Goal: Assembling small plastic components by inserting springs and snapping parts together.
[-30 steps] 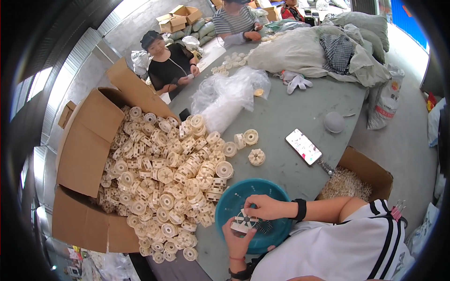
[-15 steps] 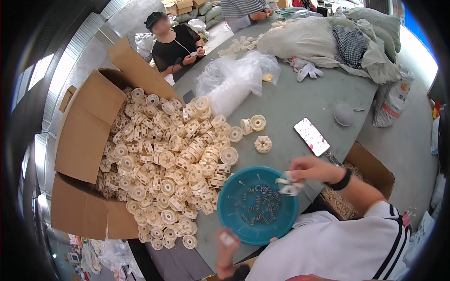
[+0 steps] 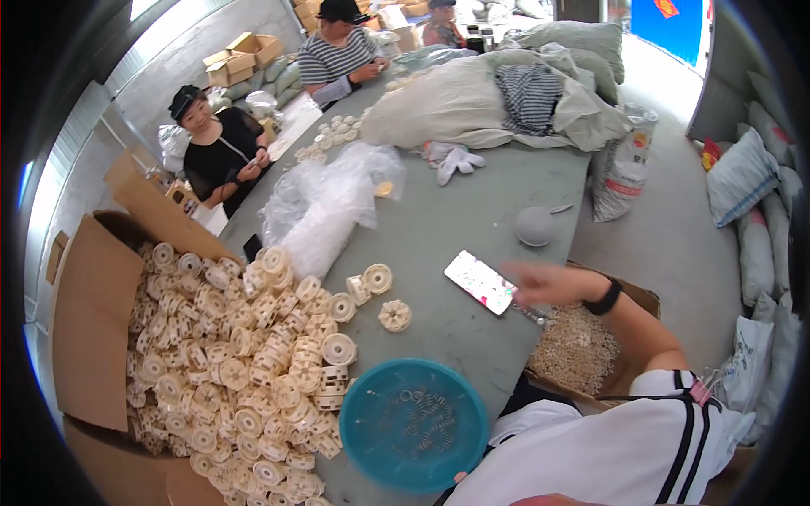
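Observation:
My right hand [image 3: 547,283], with a black band on its wrist, reaches over the right end of a phone [image 3: 481,282] lying face up with a lit screen. A finger stretches toward the screen; the hand is blurred, and whether it touches is hard to tell. No piece shows in it. My left hand is out of the picture. Nearer me on the table stands a teal bowl [image 3: 359,455] holding several small metal springs [image 3: 430,422]. Left of the bowl lies a big heap of cream plastic wheel-shaped parts [image 3: 253,371]. A single such part [image 3: 394,315] sits apart, between heap and phone.
A large cardboard box [image 3: 93,320] lies open behind the heap. Clear plastic bags [image 3: 321,211], a white glove [image 3: 460,164], a grey rounded object [image 3: 535,227] and big sacks [image 3: 439,110] rest farther back. A box of small pieces [image 3: 578,346] stands right. Co-workers [image 3: 221,152] are across the table.
The view has swung right and up. My right hand has gone from above the bowl to the phone, and the white pieces it held are gone from it. My left hand has left the picture.

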The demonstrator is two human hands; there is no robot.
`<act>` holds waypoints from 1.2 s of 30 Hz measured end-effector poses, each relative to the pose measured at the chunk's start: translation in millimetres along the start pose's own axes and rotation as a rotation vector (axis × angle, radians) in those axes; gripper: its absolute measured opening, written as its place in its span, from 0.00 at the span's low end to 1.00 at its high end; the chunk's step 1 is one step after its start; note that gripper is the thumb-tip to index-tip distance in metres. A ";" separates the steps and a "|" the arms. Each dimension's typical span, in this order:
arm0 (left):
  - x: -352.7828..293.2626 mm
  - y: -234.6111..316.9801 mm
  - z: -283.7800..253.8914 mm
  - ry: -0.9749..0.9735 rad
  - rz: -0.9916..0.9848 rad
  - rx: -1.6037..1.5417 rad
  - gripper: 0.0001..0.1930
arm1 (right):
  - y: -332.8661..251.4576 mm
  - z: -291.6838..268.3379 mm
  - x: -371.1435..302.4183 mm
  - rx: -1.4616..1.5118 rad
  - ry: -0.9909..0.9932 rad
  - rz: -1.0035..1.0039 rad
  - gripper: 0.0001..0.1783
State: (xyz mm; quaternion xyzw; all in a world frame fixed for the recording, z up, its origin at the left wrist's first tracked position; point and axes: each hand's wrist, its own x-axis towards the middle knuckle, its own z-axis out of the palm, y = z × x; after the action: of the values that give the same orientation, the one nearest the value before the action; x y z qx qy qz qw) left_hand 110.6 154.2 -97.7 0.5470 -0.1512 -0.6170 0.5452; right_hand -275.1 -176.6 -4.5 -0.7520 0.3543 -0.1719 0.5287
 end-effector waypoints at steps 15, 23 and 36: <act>-29.7 30.6 40.9 0.374 0.045 0.510 0.24 | -19.3 87.5 187.3 -0.241 0.106 -0.421 0.26; -39.7 55.0 46.4 0.695 0.245 0.697 0.23 | 48.3 169.0 203.8 -1.087 0.082 -0.483 0.19; -27.8 51.2 40.5 0.682 0.546 0.635 0.19 | -36.3 137.0 152.0 -0.234 0.313 -0.414 0.32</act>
State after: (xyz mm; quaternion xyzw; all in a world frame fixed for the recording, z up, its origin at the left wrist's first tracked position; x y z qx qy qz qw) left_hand 97.2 142.4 -29.0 0.7952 -0.2813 -0.1642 0.5115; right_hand -70.8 -186.1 -41.2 -0.8285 0.2879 -0.3481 0.3308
